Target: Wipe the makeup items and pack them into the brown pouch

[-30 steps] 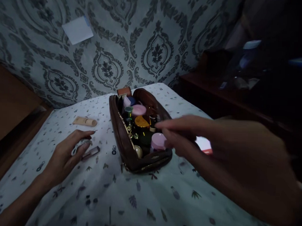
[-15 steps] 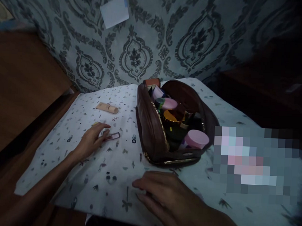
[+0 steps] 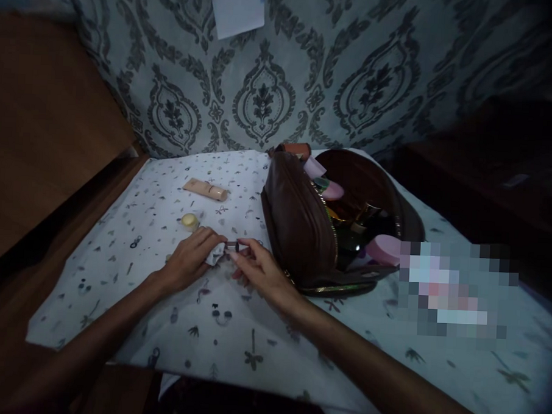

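A small slim item point(image 3: 231, 246) with dark ends and a pale middle is between my hands, just above the cloth. My left hand point(image 3: 189, 255) is closed at its left end, and a white patterned fold point(image 3: 216, 254), seemingly the tablecloth, bunches beside those fingers. The fingertips of my right hand point(image 3: 266, 277) pinch the right end. A yellowish round pot point(image 3: 190, 221) sits just beyond my left hand. Farther back lies a beige squeeze tube point(image 3: 205, 189). To the right of both hands, a brown zip bag point(image 3: 297, 232) stands unzipped, with cosmetics inside, including a pink-lidded container point(image 3: 386, 249).
The patterned white tablecloth point(image 3: 113, 273) reaches the papered wall point(image 3: 262, 102). A wooden cabinet point(image 3: 55, 124) borders the left side. An orange-brown item point(image 3: 297, 150) shows behind the bag. A pixelated patch covers something right of the bag.
My right hand has moved up and left from the front edge to the slim item. My left hand has shifted right, uncovering the yellowish pot. The item has turned. The view has shifted slightly.
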The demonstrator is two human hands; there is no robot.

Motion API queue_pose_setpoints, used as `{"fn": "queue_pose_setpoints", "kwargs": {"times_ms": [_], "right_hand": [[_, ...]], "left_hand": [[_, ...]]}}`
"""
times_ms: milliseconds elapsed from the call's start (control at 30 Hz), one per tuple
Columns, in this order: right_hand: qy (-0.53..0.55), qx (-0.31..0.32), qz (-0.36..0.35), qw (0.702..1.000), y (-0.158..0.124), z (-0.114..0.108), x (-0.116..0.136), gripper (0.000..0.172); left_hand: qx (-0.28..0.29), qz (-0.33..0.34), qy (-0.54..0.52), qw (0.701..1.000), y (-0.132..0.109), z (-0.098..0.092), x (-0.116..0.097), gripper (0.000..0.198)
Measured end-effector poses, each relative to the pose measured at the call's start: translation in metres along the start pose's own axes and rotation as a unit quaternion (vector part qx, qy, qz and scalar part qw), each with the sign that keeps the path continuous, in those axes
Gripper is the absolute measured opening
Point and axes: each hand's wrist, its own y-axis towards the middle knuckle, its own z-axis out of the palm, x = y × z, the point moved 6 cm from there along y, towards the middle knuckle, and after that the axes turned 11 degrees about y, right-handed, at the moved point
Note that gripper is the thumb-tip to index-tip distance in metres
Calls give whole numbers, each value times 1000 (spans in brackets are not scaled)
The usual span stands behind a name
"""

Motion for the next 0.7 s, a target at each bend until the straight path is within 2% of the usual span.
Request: {"fn": "queue_pose_setpoints", "kwargs": {"times_ms": [100, 167, 300, 433, 533, 700], "right_hand": [[107, 2, 2, 994, 2, 5, -5, 39], [155, -14, -9, 988, 1, 3, -6, 40], [214, -22, 1, 976, -1, 1, -11, 43], [189, -4, -4, 982, -3, 4, -12, 41], [161, -4, -22, 987, -4, 5, -8, 40], [90, 18, -51, 995, -7, 10, -4, 31]], "left_hand": [[-16, 29, -20, 999, 3, -9, -9, 30], [-39, 25, -65, 997, 5, -12, -11, 31], [-59, 2, -133, 989, 3, -5, -7, 32], [-29, 26, -148, 988, -8, 7, -5, 32], [-27, 39, -128, 991, -14, 9, -8, 34], [-13, 19, -81, 996, -11, 10, -16, 35]]}}
